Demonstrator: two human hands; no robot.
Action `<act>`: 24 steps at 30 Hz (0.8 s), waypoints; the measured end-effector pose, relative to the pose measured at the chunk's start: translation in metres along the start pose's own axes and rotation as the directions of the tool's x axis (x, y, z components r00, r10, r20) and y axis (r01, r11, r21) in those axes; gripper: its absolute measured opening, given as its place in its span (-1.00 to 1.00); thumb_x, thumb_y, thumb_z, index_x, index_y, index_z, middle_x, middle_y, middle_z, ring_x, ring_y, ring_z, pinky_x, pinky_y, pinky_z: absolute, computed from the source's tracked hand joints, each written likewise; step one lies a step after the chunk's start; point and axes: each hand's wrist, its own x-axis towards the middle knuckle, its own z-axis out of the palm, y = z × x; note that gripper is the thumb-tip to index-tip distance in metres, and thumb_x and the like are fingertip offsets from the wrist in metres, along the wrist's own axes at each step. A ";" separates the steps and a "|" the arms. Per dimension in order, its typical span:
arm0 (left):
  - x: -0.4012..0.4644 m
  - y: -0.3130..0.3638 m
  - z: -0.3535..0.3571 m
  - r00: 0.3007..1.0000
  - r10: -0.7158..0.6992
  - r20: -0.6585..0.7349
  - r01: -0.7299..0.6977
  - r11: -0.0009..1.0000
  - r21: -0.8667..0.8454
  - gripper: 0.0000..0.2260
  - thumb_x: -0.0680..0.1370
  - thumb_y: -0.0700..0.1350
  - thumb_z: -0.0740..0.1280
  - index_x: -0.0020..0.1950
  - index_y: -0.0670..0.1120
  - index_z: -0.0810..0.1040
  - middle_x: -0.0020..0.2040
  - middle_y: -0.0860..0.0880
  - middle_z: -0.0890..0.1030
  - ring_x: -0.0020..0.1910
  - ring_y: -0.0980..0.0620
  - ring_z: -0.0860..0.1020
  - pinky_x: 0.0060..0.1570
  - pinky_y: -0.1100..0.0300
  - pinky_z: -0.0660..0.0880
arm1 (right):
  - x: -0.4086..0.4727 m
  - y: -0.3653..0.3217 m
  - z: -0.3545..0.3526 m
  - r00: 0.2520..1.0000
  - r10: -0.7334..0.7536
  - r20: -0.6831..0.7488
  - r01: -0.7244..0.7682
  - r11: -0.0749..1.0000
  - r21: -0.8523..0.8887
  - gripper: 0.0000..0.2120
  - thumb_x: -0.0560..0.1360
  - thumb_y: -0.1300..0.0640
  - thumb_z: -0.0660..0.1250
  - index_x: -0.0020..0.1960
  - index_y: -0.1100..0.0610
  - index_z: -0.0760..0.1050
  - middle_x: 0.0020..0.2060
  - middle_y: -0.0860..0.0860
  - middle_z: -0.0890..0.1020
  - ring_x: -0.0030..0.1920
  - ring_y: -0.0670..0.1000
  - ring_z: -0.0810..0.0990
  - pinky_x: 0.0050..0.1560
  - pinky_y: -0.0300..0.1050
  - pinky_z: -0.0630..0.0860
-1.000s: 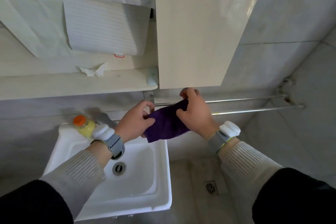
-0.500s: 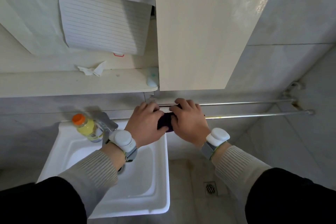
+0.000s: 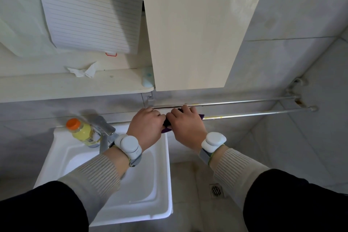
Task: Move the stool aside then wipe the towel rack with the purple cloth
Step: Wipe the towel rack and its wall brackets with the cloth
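A chrome towel rack (image 3: pixel 254 114) with two parallel bars runs along the grey tiled wall, from below the cabinet to the right corner. My left hand (image 3: pixel 146 126) and my right hand (image 3: pixel 185 125) sit side by side at the rack's left end, both pressed down on the purple cloth (image 3: pixel 166 125). Only small dark purple bits of the cloth show between and under my fingers, over the front bar. The stool is not in view.
A white sink (image 3: pixel 163 203) stands below left, with a chrome tap (image 3: pixel 104 130) and a yellow bottle with an orange cap (image 3: pixel 81 132) at its back. A shelf (image 3: pixel 71 86) and a cream cabinet (image 3: pixel 192 30) hang above. A floor drain (image 3: pixel 216 190) lies below right.
A second ago the cloth hung spread between my hands below the bars. Both hands have since bunched it up and pressed it onto the rack's left end.
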 end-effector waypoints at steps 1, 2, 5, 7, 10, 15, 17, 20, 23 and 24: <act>0.000 0.002 -0.002 1.000 -0.004 0.017 0.004 1.000 0.013 -0.84 0.38 -0.18 0.48 -0.34 -0.08 0.53 -0.42 -0.03 0.54 -0.34 -0.13 0.50 -0.31 0.07 0.43 | 0.000 0.000 0.000 1.000 0.000 -0.003 0.000 1.000 -0.002 -0.93 0.45 0.14 0.39 -0.08 0.09 0.53 -0.20 0.00 0.58 -0.19 0.17 0.47 -0.17 0.02 0.32; 0.001 0.003 -0.003 1.000 -0.009 0.027 0.008 1.000 0.023 -0.84 0.36 -0.20 0.48 -0.35 -0.08 0.53 -0.43 -0.03 0.54 -0.36 -0.14 0.50 -0.32 0.08 0.43 | 0.000 0.000 0.000 1.000 0.000 -0.003 0.000 1.000 -0.005 -0.93 0.45 0.14 0.39 -0.09 0.09 0.53 -0.21 0.01 0.58 -0.20 0.17 0.47 -0.17 0.01 0.32; 0.004 0.006 -0.004 0.999 -0.017 0.051 0.015 0.999 0.047 -0.84 0.36 -0.20 0.49 -0.36 -0.07 0.54 -0.44 -0.03 0.55 -0.37 -0.13 0.50 -0.34 0.10 0.42 | 0.000 0.001 0.001 1.000 -0.013 -0.011 0.013 1.000 -0.004 -0.94 0.48 0.12 0.36 -0.08 0.10 0.54 -0.20 0.02 0.58 -0.20 0.17 0.48 -0.16 0.02 0.35; 0.005 0.007 -0.003 0.998 -0.019 0.055 0.015 0.998 0.067 -0.83 0.38 -0.15 0.50 -0.35 -0.06 0.54 -0.43 -0.02 0.55 -0.35 -0.11 0.50 -0.33 0.11 0.40 | -0.001 0.002 0.001 1.000 -0.023 -0.018 0.023 1.000 -0.001 -0.94 0.50 0.11 0.35 -0.08 0.11 0.54 -0.20 0.02 0.59 -0.20 0.18 0.49 -0.16 0.03 0.37; 0.005 0.007 -0.003 0.999 -0.022 0.038 0.019 0.997 0.074 -0.81 0.37 -0.13 0.52 -0.36 -0.05 0.54 -0.44 -0.02 0.54 -0.36 -0.11 0.49 -0.34 0.13 0.35 | -0.001 0.002 0.001 0.999 -0.029 -0.025 0.029 1.000 -0.005 -0.94 0.48 0.13 0.38 -0.09 0.12 0.54 -0.21 0.03 0.59 -0.21 0.18 0.49 -0.17 0.03 0.38; 0.008 0.012 -0.005 0.998 -0.032 0.050 0.029 0.997 0.077 -0.82 0.39 -0.12 0.51 -0.35 -0.07 0.55 -0.43 -0.04 0.56 -0.35 -0.13 0.50 -0.34 0.08 0.45 | -0.001 0.006 0.002 0.999 -0.038 -0.030 0.038 0.999 -0.008 -0.93 0.46 0.14 0.40 -0.08 0.12 0.55 -0.20 0.04 0.59 -0.19 0.18 0.50 -0.16 0.03 0.40; 0.009 0.014 -0.005 0.998 -0.030 0.054 0.025 0.996 0.088 -0.81 0.36 -0.17 0.52 -0.37 -0.07 0.53 -0.45 -0.04 0.54 -0.37 -0.13 0.49 -0.36 0.09 0.44 | -0.002 0.009 0.002 0.998 -0.043 -0.036 0.043 0.999 -0.008 -0.93 0.46 0.13 0.40 -0.09 0.12 0.55 -0.20 0.04 0.60 -0.20 0.18 0.50 -0.17 0.03 0.39; 0.011 0.019 -0.005 0.999 -0.022 0.048 0.018 0.996 0.093 -0.79 0.33 -0.21 0.52 -0.39 -0.09 0.52 -0.47 -0.05 0.52 -0.40 -0.14 0.48 -0.39 0.09 0.43 | -0.005 0.014 0.002 0.998 -0.035 -0.043 0.035 0.999 -0.011 -0.92 0.45 0.13 0.41 -0.11 0.12 0.55 -0.22 0.04 0.59 -0.21 0.19 0.50 -0.19 0.02 0.37; 0.018 0.030 -0.004 0.998 -0.027 0.049 0.022 0.995 0.100 -0.81 0.36 -0.19 0.50 -0.38 -0.10 0.53 -0.46 -0.06 0.54 -0.38 -0.15 0.49 -0.38 0.09 0.41 | -0.011 0.025 0.001 0.998 -0.030 -0.055 0.029 1.000 -0.004 -0.92 0.43 0.14 0.42 -0.13 0.12 0.55 -0.23 0.04 0.58 -0.23 0.18 0.50 -0.19 0.01 0.36; 0.021 0.036 -0.003 0.998 -0.029 0.052 0.023 0.994 0.104 -0.83 0.37 -0.18 0.49 -0.36 -0.09 0.54 -0.45 -0.05 0.55 -0.36 -0.14 0.50 -0.37 0.09 0.40 | -0.015 0.030 -0.001 0.998 -0.029 -0.051 0.028 1.000 -0.007 -0.93 0.44 0.14 0.41 -0.12 0.12 0.55 -0.23 0.04 0.59 -0.22 0.18 0.50 -0.19 0.02 0.36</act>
